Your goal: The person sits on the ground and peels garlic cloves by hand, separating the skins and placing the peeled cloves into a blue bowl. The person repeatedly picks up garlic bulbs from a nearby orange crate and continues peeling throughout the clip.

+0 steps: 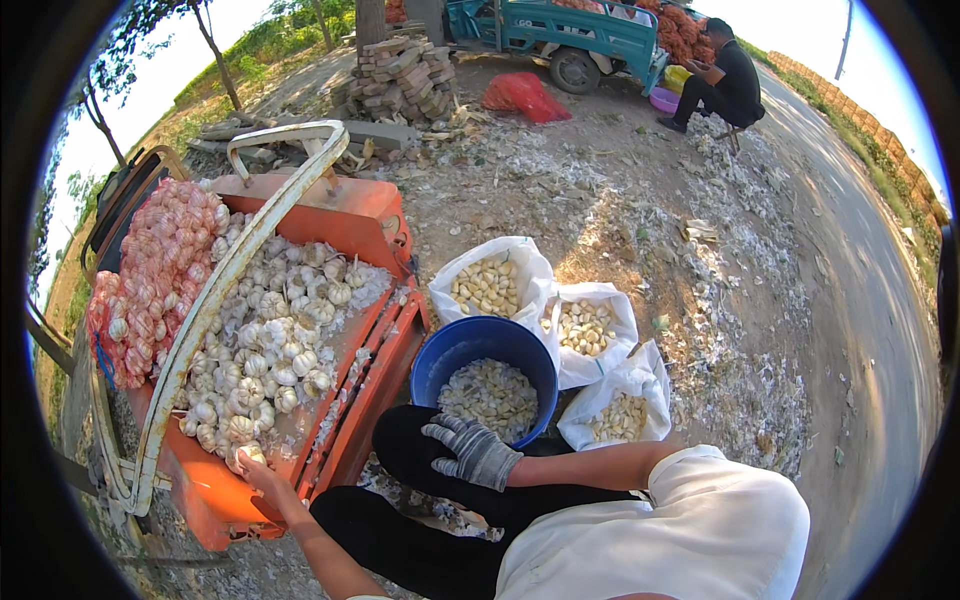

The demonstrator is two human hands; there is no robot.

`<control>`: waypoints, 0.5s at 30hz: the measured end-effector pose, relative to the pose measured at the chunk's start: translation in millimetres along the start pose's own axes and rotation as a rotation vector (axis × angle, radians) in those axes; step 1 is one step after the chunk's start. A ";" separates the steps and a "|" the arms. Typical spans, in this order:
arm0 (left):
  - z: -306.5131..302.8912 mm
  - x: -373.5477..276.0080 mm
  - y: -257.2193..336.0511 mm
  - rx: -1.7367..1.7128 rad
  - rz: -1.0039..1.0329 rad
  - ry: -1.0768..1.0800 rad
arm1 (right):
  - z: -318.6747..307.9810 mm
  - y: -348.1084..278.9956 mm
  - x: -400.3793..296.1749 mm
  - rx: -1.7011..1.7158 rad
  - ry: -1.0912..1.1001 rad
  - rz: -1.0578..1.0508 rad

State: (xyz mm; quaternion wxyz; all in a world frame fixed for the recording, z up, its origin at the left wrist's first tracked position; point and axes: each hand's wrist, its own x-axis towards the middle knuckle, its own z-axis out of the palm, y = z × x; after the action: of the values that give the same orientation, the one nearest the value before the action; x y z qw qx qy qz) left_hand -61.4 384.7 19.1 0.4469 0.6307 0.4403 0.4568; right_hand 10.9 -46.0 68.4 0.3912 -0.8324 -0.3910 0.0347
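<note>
My bare left hand [259,476] is at the near edge of the orange cargo bed [214,495], its fingers around a garlic bulb [247,454]. Beside it, a heap of whole garlic bulbs [259,360] covers the bed floor. My right hand [476,452], in a grey knit glove, lies on my black-clad knee [401,439] with its fingers spread and nothing in it. Just past that knee stands a blue bucket [427,367], partly filled with garlic cloves [487,394] and papery skins.
White sacks of peeled-looking cloves [491,285] stand beyond and right of the bucket. A rusty white rail [202,300] arches over the bed, near a red mesh bag of garlic [169,270]. Farther off are stacked bricks [401,79], a teal cargo tricycle [525,26] and a seated person [724,79].
</note>
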 end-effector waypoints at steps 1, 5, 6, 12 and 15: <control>-0.7 0.1 6.1 -0.353 -0.268 -0.098 | 0.0 1.4 -1.2 -0.015 0.008 0.010; 26.2 -33.7 44.3 -0.822 -0.694 -0.118 | 2.2 3.6 -1.9 -0.052 0.025 0.020; 27.8 -43.8 47.8 -0.875 -0.768 -0.246 | 2.6 3.6 -0.1 -0.056 0.026 0.013; 63.6 -131.5 66.3 -0.881 -0.934 -0.350 | 7.2 5.5 16.3 -0.123 -0.073 0.067; 57.5 -145.7 58.0 -0.874 -0.959 -0.456 | 5.9 -20.8 65.5 -0.142 0.099 -0.122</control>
State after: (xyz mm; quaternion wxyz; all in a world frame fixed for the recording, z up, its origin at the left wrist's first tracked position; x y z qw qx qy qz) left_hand -25.5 222.7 38.0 0.8946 0.2082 0.3411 0.2001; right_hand 41.1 10.2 94.7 0.3514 -0.8334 -0.4226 -0.0580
